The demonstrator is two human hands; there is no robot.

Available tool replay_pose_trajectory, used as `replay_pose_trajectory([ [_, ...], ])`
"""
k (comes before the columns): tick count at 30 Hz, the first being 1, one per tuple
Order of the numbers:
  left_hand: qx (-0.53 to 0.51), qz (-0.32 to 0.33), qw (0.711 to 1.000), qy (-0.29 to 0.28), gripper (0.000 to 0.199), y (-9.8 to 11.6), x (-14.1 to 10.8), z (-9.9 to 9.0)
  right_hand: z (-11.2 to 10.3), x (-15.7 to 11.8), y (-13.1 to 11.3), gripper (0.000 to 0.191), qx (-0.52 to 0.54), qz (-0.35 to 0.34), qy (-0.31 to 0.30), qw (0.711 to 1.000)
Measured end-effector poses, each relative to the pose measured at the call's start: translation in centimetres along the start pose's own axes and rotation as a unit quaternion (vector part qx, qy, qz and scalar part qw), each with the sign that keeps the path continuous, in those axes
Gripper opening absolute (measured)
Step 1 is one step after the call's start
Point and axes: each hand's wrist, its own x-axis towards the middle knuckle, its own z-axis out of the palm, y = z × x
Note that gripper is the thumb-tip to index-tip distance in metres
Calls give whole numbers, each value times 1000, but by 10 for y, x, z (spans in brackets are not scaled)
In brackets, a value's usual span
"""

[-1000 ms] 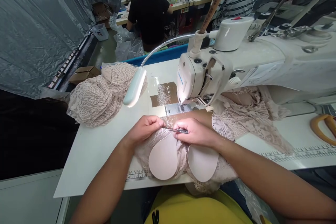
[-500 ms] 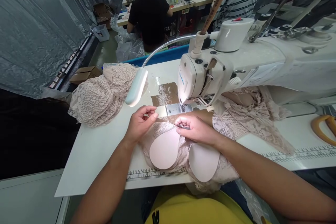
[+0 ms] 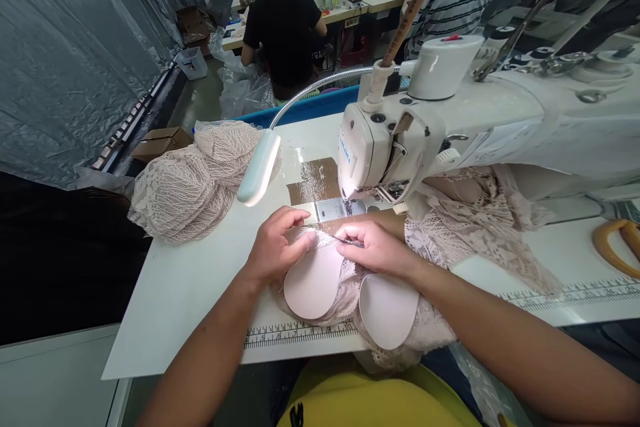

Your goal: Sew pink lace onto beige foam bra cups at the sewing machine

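My right hand [image 3: 367,243] is closed around slim dark tweezers [image 3: 346,240], whose tip points left along the lace edge. Beneath both hands lies a pale pink lace bra piece with two smooth cups, a left cup [image 3: 314,283] and a right cup [image 3: 389,310]. My left hand [image 3: 280,243] rests at the upper left of the lace, thumb and forefinger apart, the thumb touching its edge. Just beyond the hands is the metal needle plate [image 3: 333,209] of the white sewing machine [image 3: 370,147].
A heap of lace cups [image 3: 180,193] sits at the table's left. The lamp [image 3: 259,167] hangs on a bent metal neck. More lace [image 3: 480,213] lies under the machine arm, with yellow-handled scissors [image 3: 617,247] at far right. A co-worker [image 3: 283,40] sits beyond the table.
My left hand has moved from beside the needle plate down towards me, onto the lace edge, and its thumb and forefinger have spread. The right hand stays almost still with the tweezers.
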Motion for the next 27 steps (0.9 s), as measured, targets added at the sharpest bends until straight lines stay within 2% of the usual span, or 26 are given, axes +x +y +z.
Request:
replay_pose_trajectory([
  [1,13,22,1000,7,18,2,0,0,0,0,0,15,-1,-3,3,1000],
  [3,31,50,998,-21,8,5,-1,1,0,0,0,15,-2,-11,3,1000],
  [6,47,66,993,-88,10,8,-3,5,1,1,0,15,1,-19,3,1000],
  [9,53,72,991,-101,13,8,-4,8,1,2,1,14,2,-18,4,1000],
  [12,49,74,992,-90,14,7,-4,9,1,3,3,18,16,-25,0,1000],
  [15,42,78,993,-79,15,7,-5,10,3,4,5,28,91,-22,-21,995],
  [18,41,90,994,-49,14,7,-5,12,5,4,6,34,208,47,-36,976],
  [21,43,104,994,-13,15,8,-5,14,7,4,5,34,259,105,-33,959],
  [27,45,126,991,15,15,9,-5,21,11,4,7,23,257,44,-63,963],
])
